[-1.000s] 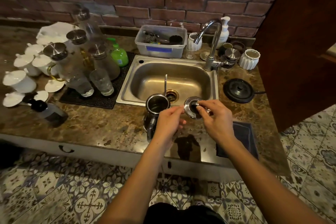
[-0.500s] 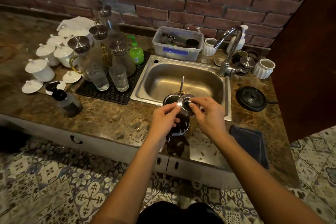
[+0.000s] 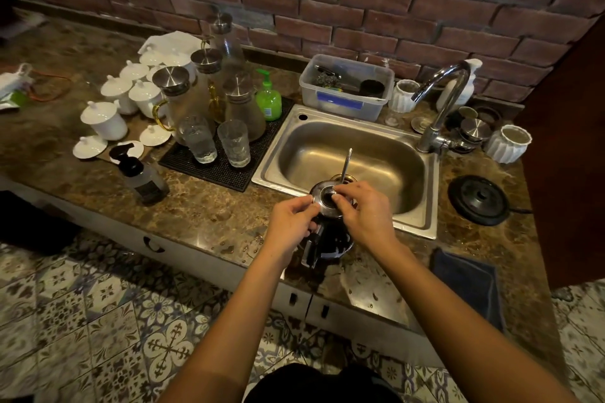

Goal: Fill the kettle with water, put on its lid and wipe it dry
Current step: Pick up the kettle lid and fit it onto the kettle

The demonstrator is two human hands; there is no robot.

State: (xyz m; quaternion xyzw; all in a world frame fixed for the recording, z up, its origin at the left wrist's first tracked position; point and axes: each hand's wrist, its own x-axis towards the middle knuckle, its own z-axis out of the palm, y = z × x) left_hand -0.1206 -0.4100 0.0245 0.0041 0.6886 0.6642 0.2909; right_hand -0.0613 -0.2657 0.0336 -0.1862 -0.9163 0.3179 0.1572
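A steel kettle (image 3: 330, 244) with a dark base and handle stands on the marble counter at the sink's front edge; its thin spout (image 3: 345, 165) rises over the basin. The round steel lid (image 3: 324, 198) lies over the kettle's mouth. My left hand (image 3: 291, 219) pinches the lid's left rim. My right hand (image 3: 366, 214) holds its right side, fingertips at the centre knob. Both hands hide most of the kettle's body. A dark blue cloth (image 3: 465, 285) lies on the counter to the right.
The steel sink (image 3: 425, 206) and its curved tap (image 3: 442, 101) sit behind the kettle. The kettle's black power base (image 3: 479, 199) is to the right. Glass carafes, tumblers, white cups, a green soap bottle (image 3: 268, 98) and a dark pump bottle (image 3: 140, 175) crowd the left.
The lid, held in both hands to the right of the open kettle, has moved left and now covers the kettle's mouth. The view has shifted, so everything sits further right.
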